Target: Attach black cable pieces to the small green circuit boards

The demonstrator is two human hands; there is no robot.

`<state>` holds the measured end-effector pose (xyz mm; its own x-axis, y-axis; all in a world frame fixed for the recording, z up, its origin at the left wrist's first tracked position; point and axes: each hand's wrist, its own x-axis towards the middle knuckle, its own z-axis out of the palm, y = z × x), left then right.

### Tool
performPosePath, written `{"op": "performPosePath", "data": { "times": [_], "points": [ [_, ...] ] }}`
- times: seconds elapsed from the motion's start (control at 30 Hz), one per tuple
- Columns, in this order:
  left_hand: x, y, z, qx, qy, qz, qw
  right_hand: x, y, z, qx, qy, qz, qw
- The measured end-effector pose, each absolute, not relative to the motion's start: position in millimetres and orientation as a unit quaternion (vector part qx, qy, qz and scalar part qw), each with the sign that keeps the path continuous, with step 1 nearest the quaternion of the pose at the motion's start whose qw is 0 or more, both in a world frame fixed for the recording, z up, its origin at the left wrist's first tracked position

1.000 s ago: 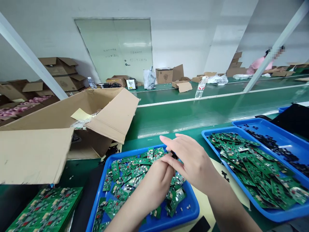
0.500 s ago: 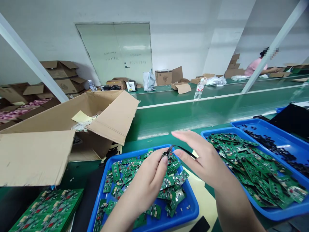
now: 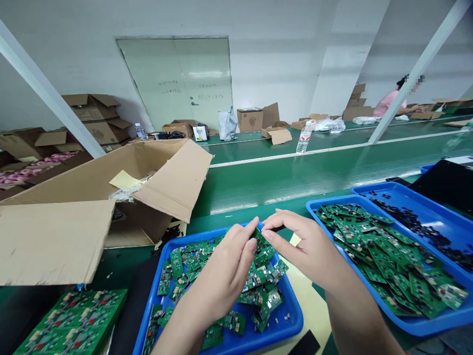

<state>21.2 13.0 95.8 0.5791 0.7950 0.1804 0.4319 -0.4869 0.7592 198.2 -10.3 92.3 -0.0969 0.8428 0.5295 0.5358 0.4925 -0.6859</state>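
Observation:
My left hand (image 3: 225,271) is over the middle blue tray (image 3: 299,318), thumb and fingers closed together. What they pinch is hidden; a green edge shows beside the thumb, and I cannot tell whether it is held. My right hand (image 3: 305,244) faces it from the right, thumb and index finger pinched close to the left fingertips. Between those right fingers a short piece of black strip (image 3: 280,228) shows, its ends covered. Small green circuit boards (image 3: 269,301) lie loosely heaped in the tray below both hands.
On the right, a blue tray (image 3: 410,328) holds more circuit boards, and another tray (image 3: 391,190) has small black parts. An open cardboard box (image 3: 173,187) and stacked board panels (image 3: 77,320) are at left. A water bottle (image 3: 304,137) stands beyond; a person (image 3: 388,102) sits far right.
My right hand has gone from spread fingers to a pinch near my left fingertips. The black strip, which arched between the hands, is now mostly hidden. My left index finger is more extended.

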Motion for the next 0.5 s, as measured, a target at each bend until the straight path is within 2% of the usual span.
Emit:
{"op": "performPosePath", "data": {
  "times": [0.13, 0.33, 0.5],
  "points": [
    [21.2, 13.2, 93.9, 0.820, 0.370, 0.276, 0.338, 197.6, -11.2, 93.7, -0.467, -0.712, 0.191, 0.489],
    [22.0, 10.5, 99.7, 0.826, 0.327, 0.245, 0.389, 196.4, -15.3, 98.5, -0.439, -0.698, 0.234, 0.515],
    [18.4, 15.8, 93.3, 0.807, 0.319, 0.283, 0.408, 199.6, -15.8, 98.3, -0.419, -0.713, 0.249, 0.504]
  ]
}}
